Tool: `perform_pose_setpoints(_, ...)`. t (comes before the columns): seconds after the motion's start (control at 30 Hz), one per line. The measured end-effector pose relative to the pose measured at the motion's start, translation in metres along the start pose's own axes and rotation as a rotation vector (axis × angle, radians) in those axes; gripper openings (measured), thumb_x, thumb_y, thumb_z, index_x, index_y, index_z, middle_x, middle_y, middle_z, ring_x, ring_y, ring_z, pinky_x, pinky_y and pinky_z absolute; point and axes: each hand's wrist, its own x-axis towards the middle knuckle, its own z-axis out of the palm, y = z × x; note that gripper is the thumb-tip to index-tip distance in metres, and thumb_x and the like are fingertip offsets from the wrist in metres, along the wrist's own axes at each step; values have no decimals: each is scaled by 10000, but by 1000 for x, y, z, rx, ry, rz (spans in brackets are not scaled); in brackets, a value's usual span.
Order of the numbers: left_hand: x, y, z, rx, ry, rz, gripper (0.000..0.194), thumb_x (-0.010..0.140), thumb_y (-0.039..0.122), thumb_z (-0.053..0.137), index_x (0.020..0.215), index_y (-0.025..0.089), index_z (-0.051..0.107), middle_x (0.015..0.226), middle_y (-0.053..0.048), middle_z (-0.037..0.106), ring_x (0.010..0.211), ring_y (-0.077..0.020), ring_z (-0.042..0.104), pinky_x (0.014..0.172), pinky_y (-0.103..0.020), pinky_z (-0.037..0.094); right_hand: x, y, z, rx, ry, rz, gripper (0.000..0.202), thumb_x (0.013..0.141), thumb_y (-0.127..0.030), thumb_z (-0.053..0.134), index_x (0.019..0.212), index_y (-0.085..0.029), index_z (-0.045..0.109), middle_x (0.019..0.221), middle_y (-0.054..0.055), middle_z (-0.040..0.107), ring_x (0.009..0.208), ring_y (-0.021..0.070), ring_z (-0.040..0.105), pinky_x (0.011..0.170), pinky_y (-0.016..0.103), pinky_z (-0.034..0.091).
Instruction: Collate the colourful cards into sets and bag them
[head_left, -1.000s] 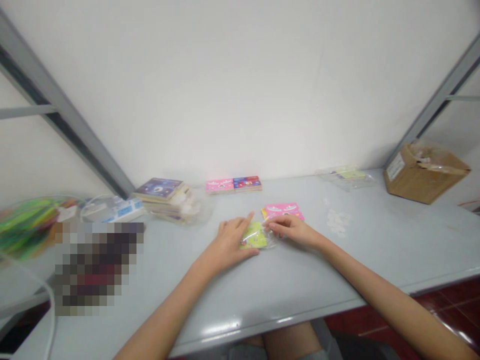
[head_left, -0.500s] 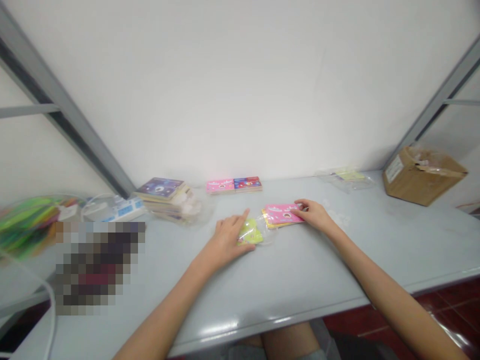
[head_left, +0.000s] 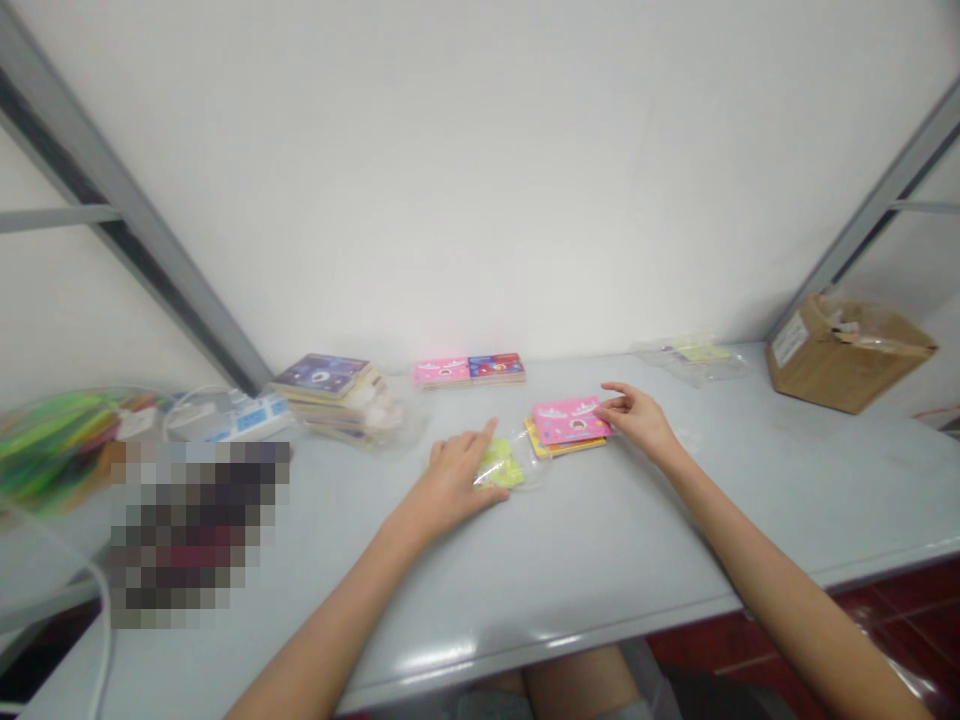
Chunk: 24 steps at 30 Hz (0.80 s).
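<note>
My left hand [head_left: 456, 483] lies with its fingers spread on a clear plastic bag that has a green card [head_left: 501, 464] in it. To the right of the bag, my right hand [head_left: 634, 420] pinches the right edge of a pink card [head_left: 566, 420] between thumb and fingers. Under the pink card a yellow card [head_left: 581, 448] rests on the table, showing along the front edge. The bag's open end reaches the left side of these cards.
Against the wall stand a pink stack [head_left: 441, 372] and a blue-red stack [head_left: 497, 368]. Bagged cards [head_left: 330, 395] are piled at left, near a power strip [head_left: 251, 415]. Another bagged card [head_left: 701, 353] and a cardboard box [head_left: 844, 360] sit on the right of the grey table [head_left: 600, 570].
My right hand has shifted slightly right and up, lifting the pink card a little off the yellow one. My left hand has stayed in place.
</note>
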Motion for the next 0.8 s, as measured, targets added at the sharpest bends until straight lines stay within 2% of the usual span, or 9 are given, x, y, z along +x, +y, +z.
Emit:
perform_pose_setpoints(0.2, 0, -1, 1, 3, 15, 15, 840, 747, 471, 568, 1387, 218, 87, 1167, -93, 473, 1085, -253, 426, 923, -375, 268, 0, -3, -5, 14, 59, -26, 526, 631, -281, 631, 1120, -123, 520, 754, 56, 663, 659, 159, 615, 689, 307, 477)
perform_pose_setpoints(0.33, 0, -1, 0, 3, 9, 11, 838, 750, 460, 567, 1389, 214, 84, 1157, -94, 476, 1072, -253, 433, 922, -377, 269, 0, -5, -6, 79, 48, -48, 523, 636, -302, 626, 1113, -113, 523, 756, 63, 660, 654, 157, 608, 654, 290, 472)
perform_pose_setpoints(0.5, -1, -1, 0, 16, -8, 9, 851, 745, 487, 556, 1390, 237, 59, 1188, -92, 464, 1105, -262, 413, 928, -380, 263, -2, -10, -6, 37, 73, -42, 477, 619, -312, 640, 1051, -123, 568, 710, 51, 661, 621, 160, 597, 634, 290, 455)
perform_pose_setpoints(0.67, -1, -1, -1, 60, -51, -63, 916, 716, 547, 550, 1394, 188, 49, 1209, -133, 456, 1107, -296, 406, 909, -401, 277, -4, -12, -6, 27, 61, -4, 481, 600, -301, 652, 1038, -115, 583, 643, 30, 639, 584, 153, 582, 626, 286, 446)
perform_pose_setpoints(0.8, 0, -2, -2, 74, -60, -87, 898, 732, 543, 528, 1395, 156, 62, 1163, -141, 491, 1064, -297, 437, 888, -398, 291, -5, -14, -6, 62, 66, 13, 491, 593, -305, 652, 1040, -113, 584, 641, 28, 630, 580, 148, 571, 613, 281, 439)
